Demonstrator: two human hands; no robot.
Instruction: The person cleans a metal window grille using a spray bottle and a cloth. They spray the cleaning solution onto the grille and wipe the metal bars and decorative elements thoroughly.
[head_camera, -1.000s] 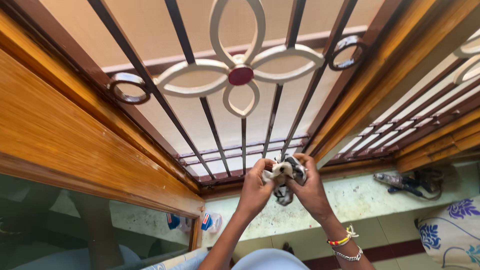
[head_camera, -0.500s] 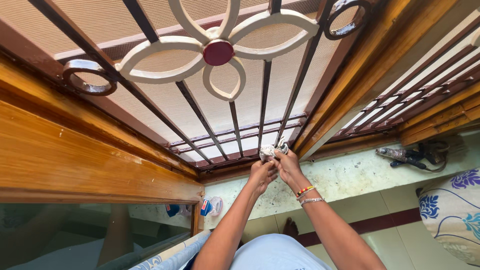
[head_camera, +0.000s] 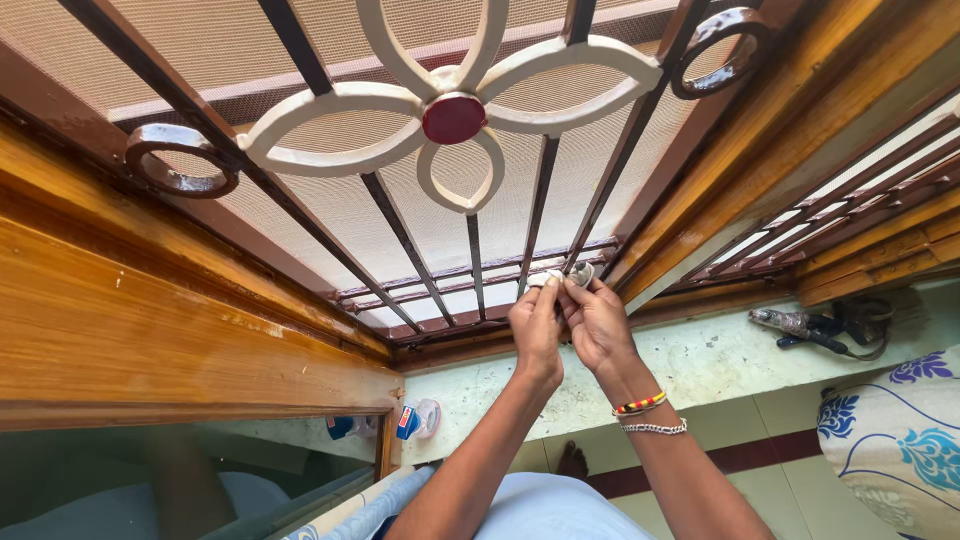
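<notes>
Both my hands are raised together at the lower end of a dark brown window grille bar (head_camera: 590, 225). My left hand (head_camera: 537, 332) and my right hand (head_camera: 598, 325) pinch a small whitish cloth (head_camera: 572, 274) against that bar, close to the bottom rail (head_camera: 470, 300). Fingers hide most of the cloth. My right wrist wears a beaded bracelet and a silver chain (head_camera: 648, 415). Above the hands, the grille carries a cream flower ornament with a red centre (head_camera: 453, 118).
A wooden frame (head_camera: 150, 330) runs along the left, with a glass pane below it. On the pale stone sill (head_camera: 700, 365) lie a dark power tool with a cord (head_camera: 815, 325) and a small blue-and-white container (head_camera: 415, 420). A floral cushion (head_camera: 900, 440) sits at lower right.
My hands have moved further out and up against the bar's lower end. The cloth, bunched and showing a second ago, is now mostly covered by my fingers. The view tilted.
</notes>
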